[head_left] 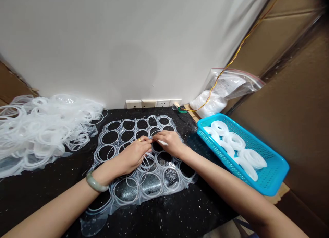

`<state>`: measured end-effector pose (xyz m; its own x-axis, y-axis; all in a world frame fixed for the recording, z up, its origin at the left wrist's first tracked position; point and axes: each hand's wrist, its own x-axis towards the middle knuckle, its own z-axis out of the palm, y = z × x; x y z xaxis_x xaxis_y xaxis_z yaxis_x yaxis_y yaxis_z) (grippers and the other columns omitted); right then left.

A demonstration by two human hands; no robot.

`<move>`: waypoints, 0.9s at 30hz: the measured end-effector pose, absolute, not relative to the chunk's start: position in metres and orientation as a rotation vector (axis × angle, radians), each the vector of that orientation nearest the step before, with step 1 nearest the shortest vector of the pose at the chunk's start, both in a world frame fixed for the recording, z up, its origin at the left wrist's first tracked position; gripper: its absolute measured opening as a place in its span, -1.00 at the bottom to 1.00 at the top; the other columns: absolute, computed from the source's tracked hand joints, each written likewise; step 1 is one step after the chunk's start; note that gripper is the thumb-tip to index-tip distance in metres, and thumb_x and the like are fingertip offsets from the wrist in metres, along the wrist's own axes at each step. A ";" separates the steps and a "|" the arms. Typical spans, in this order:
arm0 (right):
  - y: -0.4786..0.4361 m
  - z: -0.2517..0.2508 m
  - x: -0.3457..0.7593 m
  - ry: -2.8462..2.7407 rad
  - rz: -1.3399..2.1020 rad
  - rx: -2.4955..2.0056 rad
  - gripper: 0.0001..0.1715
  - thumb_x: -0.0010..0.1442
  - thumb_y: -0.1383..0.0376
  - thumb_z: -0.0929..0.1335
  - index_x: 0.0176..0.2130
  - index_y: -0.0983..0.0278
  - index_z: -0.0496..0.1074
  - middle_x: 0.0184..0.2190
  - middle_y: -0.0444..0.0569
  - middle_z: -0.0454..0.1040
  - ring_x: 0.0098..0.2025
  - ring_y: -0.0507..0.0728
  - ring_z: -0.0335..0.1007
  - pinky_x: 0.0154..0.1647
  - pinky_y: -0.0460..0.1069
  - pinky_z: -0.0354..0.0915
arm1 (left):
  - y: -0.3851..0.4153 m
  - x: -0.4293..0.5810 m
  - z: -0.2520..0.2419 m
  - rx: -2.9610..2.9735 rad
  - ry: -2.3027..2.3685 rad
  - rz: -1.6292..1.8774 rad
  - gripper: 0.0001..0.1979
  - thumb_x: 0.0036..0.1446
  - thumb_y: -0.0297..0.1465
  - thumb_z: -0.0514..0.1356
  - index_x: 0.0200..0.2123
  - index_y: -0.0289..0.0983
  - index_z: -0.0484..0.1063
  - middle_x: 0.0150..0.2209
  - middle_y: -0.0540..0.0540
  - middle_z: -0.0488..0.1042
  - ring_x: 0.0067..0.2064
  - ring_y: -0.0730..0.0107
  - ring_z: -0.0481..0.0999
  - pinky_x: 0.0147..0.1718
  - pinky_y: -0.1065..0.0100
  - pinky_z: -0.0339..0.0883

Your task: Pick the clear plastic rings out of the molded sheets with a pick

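A translucent sheet (151, 185) with rows of round holes and ring outlines lies flat on the dark tabletop, under both hands. My left hand (136, 155), with a ring on one finger and a bangle at the wrist, is closed over a few thin translucent rings (147, 163) that hang below its fingers. Touching its fingertips, my right hand (171, 142) is closed in a pinch above the sheet. A small white piece (161, 142) shows against the right fingers; what the fingertips grip is too small to make out.
Left on the speckled black table (164, 217) lies a heap of translucent rings and sheets (48, 128). A blue basket (276, 176) at right contains several coiled white ring bundles (253, 158). Behind are sockets (163, 103), a plastic bag (210, 102), a yellow cord (230, 63) and cardboard (288, 111).
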<state>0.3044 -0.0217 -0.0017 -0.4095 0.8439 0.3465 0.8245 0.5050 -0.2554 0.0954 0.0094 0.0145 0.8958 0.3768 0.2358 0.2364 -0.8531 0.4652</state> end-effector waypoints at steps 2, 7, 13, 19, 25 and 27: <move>-0.019 -0.003 0.305 -2.358 -0.011 -1.420 -0.79 0.25 0.40 0.34 -0.14 0.27 0.56 -0.16 0.05 0.60 -0.14 0.13 0.51 -0.16 -0.07 0.29 | 0.009 0.095 0.017 2.601 0.445 0.446 -0.70 0.37 -0.44 -0.07 -0.09 -0.31 0.45 -0.09 -0.20 0.47 0.03 0.19 0.36 0.01 0.11 0.35; 0.007 0.005 0.317 -2.094 -0.158 -1.567 -0.74 0.30 0.39 0.29 -0.14 0.23 0.56 -0.17 0.00 0.60 -0.19 0.10 0.52 -0.22 -0.09 0.29 | 0.004 0.093 0.022 2.542 0.482 0.417 -0.70 0.35 -0.46 -0.05 -0.05 -0.33 0.44 0.02 -0.24 0.44 0.08 0.19 0.35 0.05 0.11 0.34; 0.042 0.042 0.338 -1.673 -0.301 -1.674 -0.69 0.34 0.27 0.26 -0.20 0.24 0.59 -0.24 0.01 0.62 -0.23 0.14 0.53 -0.25 -0.06 0.30 | -0.003 0.088 0.029 2.506 0.510 0.417 -0.73 0.32 -0.48 -0.04 -0.20 -0.31 0.46 0.04 -0.24 0.44 0.05 0.20 0.40 -0.01 0.13 0.39; 0.047 0.055 0.346 -1.557 -0.358 -1.745 -0.67 0.33 0.26 0.25 -0.21 0.28 0.59 -0.31 0.04 0.62 -0.27 0.17 0.53 -0.29 -0.04 0.26 | -0.004 0.086 0.029 2.530 0.543 0.380 -0.75 0.29 -0.53 -0.05 -0.24 -0.31 0.43 0.11 -0.26 0.40 0.07 0.19 0.38 0.03 0.13 0.36; 0.037 0.066 0.347 -1.556 -0.289 -1.763 -0.71 0.30 0.27 0.29 -0.20 0.30 0.60 -0.37 0.06 0.61 -0.31 0.17 0.53 -0.34 -0.05 0.23 | -0.004 0.086 0.026 2.547 0.571 0.352 -0.76 0.29 -0.51 -0.05 -0.26 -0.32 0.42 0.12 -0.27 0.39 0.08 0.17 0.38 0.04 0.13 0.35; 0.031 0.067 0.342 -1.636 -0.126 -1.702 -0.73 0.27 0.26 0.32 -0.24 0.31 0.60 -0.44 0.02 0.59 -0.38 0.13 0.51 -0.37 -0.06 0.24 | -0.003 0.086 0.025 2.546 0.578 0.356 -0.76 0.29 -0.50 -0.04 -0.26 -0.33 0.42 0.12 -0.27 0.40 0.08 0.18 0.38 0.04 0.14 0.35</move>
